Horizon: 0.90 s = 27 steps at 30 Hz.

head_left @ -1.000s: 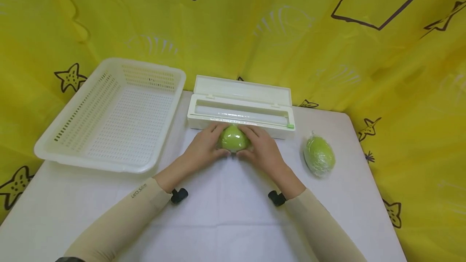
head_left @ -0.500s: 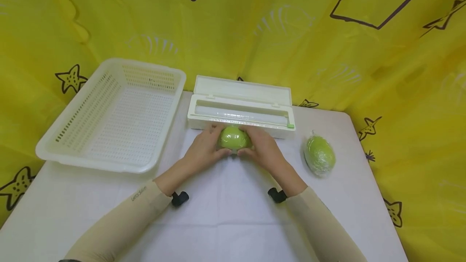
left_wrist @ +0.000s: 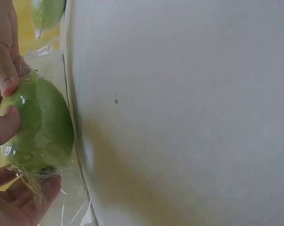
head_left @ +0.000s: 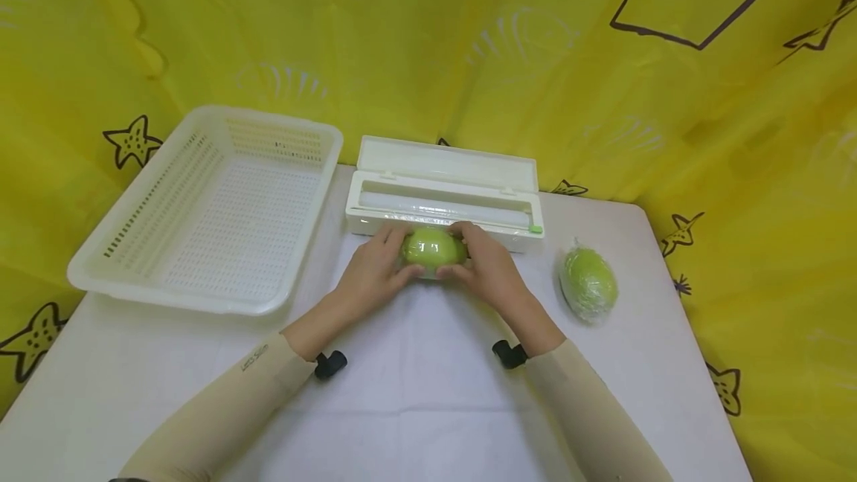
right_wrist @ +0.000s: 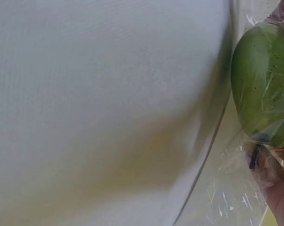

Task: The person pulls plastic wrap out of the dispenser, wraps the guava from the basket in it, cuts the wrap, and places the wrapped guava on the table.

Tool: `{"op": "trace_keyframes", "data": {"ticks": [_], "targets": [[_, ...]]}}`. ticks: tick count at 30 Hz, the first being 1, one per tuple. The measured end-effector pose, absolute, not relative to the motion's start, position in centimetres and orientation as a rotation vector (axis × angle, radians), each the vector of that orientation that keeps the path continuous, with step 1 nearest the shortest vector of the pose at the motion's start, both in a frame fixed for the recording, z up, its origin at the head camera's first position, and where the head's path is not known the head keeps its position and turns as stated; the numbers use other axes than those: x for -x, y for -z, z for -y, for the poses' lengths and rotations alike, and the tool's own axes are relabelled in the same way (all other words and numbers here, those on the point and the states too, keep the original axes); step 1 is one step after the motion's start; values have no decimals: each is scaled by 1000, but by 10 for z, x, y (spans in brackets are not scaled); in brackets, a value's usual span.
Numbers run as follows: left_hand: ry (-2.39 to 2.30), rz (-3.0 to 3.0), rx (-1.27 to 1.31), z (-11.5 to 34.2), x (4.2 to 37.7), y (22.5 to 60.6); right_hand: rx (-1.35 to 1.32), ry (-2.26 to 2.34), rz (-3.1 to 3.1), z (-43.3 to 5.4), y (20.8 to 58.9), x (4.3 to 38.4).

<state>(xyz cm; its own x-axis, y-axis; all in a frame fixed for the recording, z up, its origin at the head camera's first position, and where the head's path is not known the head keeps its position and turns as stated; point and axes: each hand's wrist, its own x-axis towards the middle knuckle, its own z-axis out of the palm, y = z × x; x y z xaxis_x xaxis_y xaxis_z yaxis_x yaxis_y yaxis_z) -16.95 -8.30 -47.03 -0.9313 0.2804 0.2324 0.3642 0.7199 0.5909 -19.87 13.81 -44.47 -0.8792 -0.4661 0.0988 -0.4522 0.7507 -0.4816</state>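
Observation:
Between both hands, a green mango [head_left: 434, 248] lies lengthwise in clear plastic wrap, just in front of the cling film box [head_left: 512, 238]. My left hand [head_left: 370, 272] grips its left end, thumb at the near side and fingers beyond. My right hand [head_left: 494, 272] holds the right end in the same way. In the left wrist view, loose film bunches at one end of the mango [left_wrist: 43, 125]. The right wrist view shows film stretched over the mango [right_wrist: 258, 84] and a dark stem close to the fingers. A second wrapped mango [head_left: 589, 283] rests on the table to the right.
The box's lid [head_left: 447, 164] stands raised, a film roll [head_left: 438, 208] inside and a green slider [head_left: 535, 229] at its right end. A white slotted basket [head_left: 318, 214] sits at the left. Behind the white-covered table [head_left: 428, 363] hangs a yellow patterned curtain [head_left: 415, 36].
The mango has turned in my hands from a rounder, end-on look to lying lengthwise, showing more of its side. My fingers have spread a little farther apart around it.

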Motion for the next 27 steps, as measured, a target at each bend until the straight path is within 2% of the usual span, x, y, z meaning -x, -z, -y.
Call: {"op": "trace_keyframes", "data": {"ticks": [17,23,27], "targets": [[654,2762,558,77,169,473,773,646,-2950,-135,444,199],[564,2806,505,74,170,472,762,560,-3061,-132,444,188],[533,2842,463,74,171,469,860,406,-3190,-134,445,181]]}}
